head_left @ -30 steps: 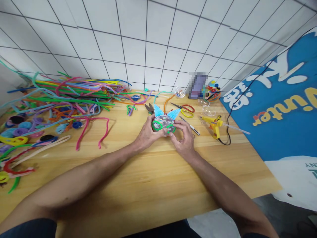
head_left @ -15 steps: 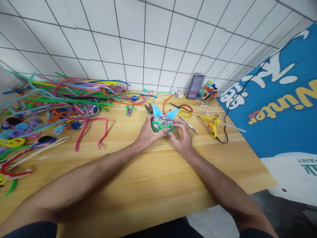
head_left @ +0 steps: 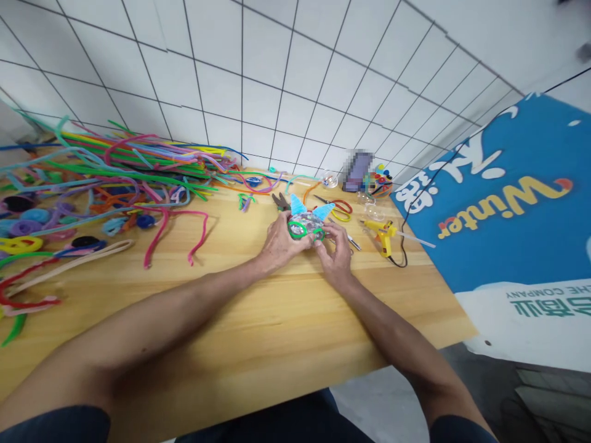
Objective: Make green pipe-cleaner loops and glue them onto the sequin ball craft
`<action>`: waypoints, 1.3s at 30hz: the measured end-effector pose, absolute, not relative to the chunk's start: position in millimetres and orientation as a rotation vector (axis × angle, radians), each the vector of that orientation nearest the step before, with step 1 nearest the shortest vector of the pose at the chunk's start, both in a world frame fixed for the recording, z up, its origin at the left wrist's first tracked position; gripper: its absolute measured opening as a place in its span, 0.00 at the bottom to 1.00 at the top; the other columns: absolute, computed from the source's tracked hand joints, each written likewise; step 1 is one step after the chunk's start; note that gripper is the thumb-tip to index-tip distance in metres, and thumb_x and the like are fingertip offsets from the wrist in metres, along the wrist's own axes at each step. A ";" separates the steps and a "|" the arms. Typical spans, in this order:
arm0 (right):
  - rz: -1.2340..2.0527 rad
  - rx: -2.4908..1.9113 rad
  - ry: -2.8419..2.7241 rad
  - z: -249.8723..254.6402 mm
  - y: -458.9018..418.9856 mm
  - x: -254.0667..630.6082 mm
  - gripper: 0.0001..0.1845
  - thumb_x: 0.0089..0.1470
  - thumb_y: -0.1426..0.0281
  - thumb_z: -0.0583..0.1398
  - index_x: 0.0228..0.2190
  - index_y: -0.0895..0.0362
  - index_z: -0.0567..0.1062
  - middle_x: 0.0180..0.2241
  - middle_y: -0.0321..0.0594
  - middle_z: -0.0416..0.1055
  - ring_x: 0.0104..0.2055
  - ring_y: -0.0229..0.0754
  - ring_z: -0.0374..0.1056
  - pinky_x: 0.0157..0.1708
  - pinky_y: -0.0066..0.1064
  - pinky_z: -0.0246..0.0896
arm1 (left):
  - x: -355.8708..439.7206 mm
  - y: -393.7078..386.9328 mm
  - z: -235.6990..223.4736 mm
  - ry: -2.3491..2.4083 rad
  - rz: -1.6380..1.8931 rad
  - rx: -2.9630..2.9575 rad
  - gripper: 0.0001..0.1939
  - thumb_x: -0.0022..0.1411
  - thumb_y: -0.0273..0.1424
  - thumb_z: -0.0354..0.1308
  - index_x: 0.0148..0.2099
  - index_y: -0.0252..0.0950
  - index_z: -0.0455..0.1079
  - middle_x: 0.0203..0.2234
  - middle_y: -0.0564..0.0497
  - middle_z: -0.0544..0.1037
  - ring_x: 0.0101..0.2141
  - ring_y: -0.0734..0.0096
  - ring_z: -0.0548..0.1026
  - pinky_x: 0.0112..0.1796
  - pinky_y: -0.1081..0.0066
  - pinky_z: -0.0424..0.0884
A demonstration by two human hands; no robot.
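Observation:
A small round craft figure (head_left: 306, 223) with two light-blue pipe-cleaner ears and green pipe-cleaner loops sits on the wooden table (head_left: 258, 320). My left hand (head_left: 279, 242) cups its left side with the fingers curled round it. On the other side my right hand (head_left: 336, 250) pinches it, thumb and fingers pressed on the green loop. Both forearms stretch forward over the table.
A big heap of coloured pipe cleaners (head_left: 92, 184) covers the table's left part. Behind the figure lie pliers (head_left: 279, 200), red-and-yellow scissors (head_left: 339, 208), a yellow glue gun (head_left: 381, 234) with a black cord, and clear plastic half-spheres (head_left: 329, 179). A blue banner (head_left: 503, 203) stands right.
The camera has tilted and swung so the scene sits a little higher and further left. Both hands stay on the figure with almost no movement.

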State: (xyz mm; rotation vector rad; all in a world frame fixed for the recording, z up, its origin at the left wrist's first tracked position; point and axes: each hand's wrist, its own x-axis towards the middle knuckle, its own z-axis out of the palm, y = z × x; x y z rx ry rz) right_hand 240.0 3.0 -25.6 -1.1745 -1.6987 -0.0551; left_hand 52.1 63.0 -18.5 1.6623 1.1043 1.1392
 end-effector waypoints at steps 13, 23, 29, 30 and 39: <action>-0.068 -1.196 -1.700 -27.5 4.7 237.3 0.16 0.69 0.66 0.63 0.56 0.53 0.76 0.56 0.52 0.78 0.61 0.54 0.76 0.55 0.50 0.79 | 47.6 62.6 -17.1 1.045 1.070 1.614 0.48 0.54 0.51 0.77 0.67 0.35 0.60 0.61 0.33 0.77 0.63 0.40 0.77 0.64 0.41 0.73; 0.004 -1.179 -1.760 -22.3 0.2 244.4 0.20 0.72 0.64 0.63 0.62 0.51 0.74 0.60 0.52 0.78 0.64 0.53 0.76 0.54 0.49 0.82 | 44.3 61.7 -15.8 1.015 1.101 1.567 0.46 0.54 0.52 0.78 0.64 0.38 0.62 0.59 0.39 0.79 0.58 0.47 0.81 0.59 0.49 0.77; -0.053 -1.153 -1.784 -17.8 1.2 247.8 0.15 0.72 0.66 0.65 0.57 0.49 0.76 0.57 0.49 0.80 0.62 0.54 0.78 0.60 0.55 0.79 | 41.5 63.7 -17.3 1.026 1.080 1.566 0.44 0.55 0.51 0.77 0.65 0.38 0.62 0.58 0.40 0.80 0.55 0.50 0.82 0.59 0.51 0.77; -0.054 -1.163 -1.787 -16.9 1.2 247.7 0.14 0.72 0.65 0.65 0.57 0.49 0.76 0.57 0.48 0.80 0.62 0.54 0.78 0.60 0.56 0.79 | 41.1 64.3 -17.7 1.017 1.083 1.576 0.44 0.56 0.51 0.76 0.65 0.39 0.63 0.59 0.40 0.80 0.55 0.51 0.81 0.60 0.51 0.77; 0.017 -1.146 -1.751 -19.2 1.8 244.7 0.15 0.71 0.67 0.65 0.57 0.49 0.77 0.56 0.49 0.80 0.61 0.55 0.78 0.58 0.54 0.80 | 39.7 63.1 -13.3 1.021 1.047 1.581 0.43 0.56 0.54 0.74 0.63 0.39 0.62 0.57 0.41 0.80 0.54 0.52 0.82 0.57 0.52 0.79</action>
